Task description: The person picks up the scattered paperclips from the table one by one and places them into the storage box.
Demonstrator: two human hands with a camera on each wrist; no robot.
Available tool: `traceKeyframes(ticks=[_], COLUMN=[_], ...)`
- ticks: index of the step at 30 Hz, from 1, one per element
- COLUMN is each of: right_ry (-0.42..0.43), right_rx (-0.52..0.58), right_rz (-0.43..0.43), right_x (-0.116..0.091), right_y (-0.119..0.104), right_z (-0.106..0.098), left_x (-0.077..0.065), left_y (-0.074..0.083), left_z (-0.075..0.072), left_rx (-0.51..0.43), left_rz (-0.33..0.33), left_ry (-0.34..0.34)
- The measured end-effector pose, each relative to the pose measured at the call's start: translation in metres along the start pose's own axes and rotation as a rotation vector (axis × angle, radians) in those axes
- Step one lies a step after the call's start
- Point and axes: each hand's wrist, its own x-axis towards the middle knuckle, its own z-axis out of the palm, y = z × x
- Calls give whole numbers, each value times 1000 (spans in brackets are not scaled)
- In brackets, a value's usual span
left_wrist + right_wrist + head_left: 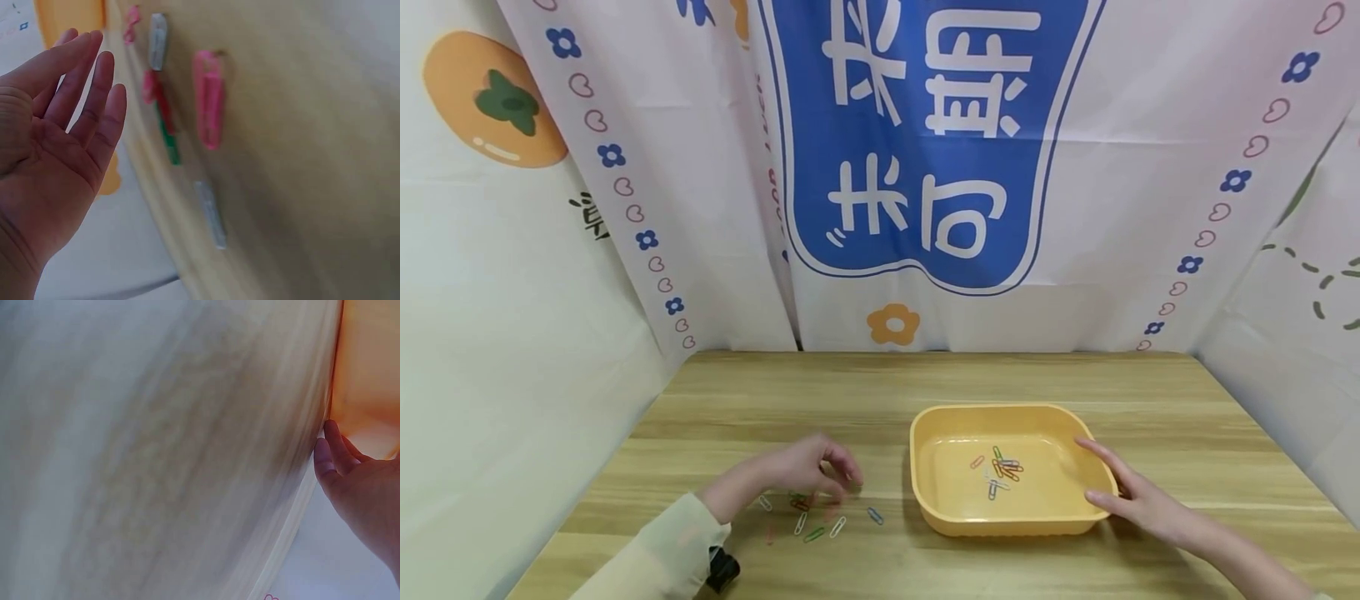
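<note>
My left hand [808,467] hovers over loose paper clips at the left of the table, its fingers loosely bent and holding nothing. Under and around it lie a blue paper clip [876,516], a white paper clip [838,527], a green paper clip [814,534] and several others. The left wrist view shows a pink paper clip [209,100] beside the bare palm [56,162]. With thumb and index finger over the rim, my right hand [1142,504] grips the right side of a yellow plastic tray [940,492]. Several coloured paper clips [1006,468] lie on its floor.
The wooden table [820,383] ends at a printed cloth [722,275] hanging behind it. More cloth walls stand at left and right. A black band [722,570] shows by the left sleeve [658,546].
</note>
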Motion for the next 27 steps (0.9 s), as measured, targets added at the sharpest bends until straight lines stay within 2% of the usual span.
traceKeyframes(ticks=[9,15,19,27], right_ry=[20,23,20,-1], right_rx=[-7,-16,-8,7], right_rz=[19,17,1,-5], right_x=[1,0,1,1], right_y=[-1,-2,-1,0], right_z=[1,0,-1,-1], left_x=[0,0,3,7], left_y=[-12,-15,-17,-24], left_z=[3,-2,-3,-4], left_rx=[0,53,55,133], left_rz=[-54,-14,-18,-11], left_ry=[2,20,54,110])
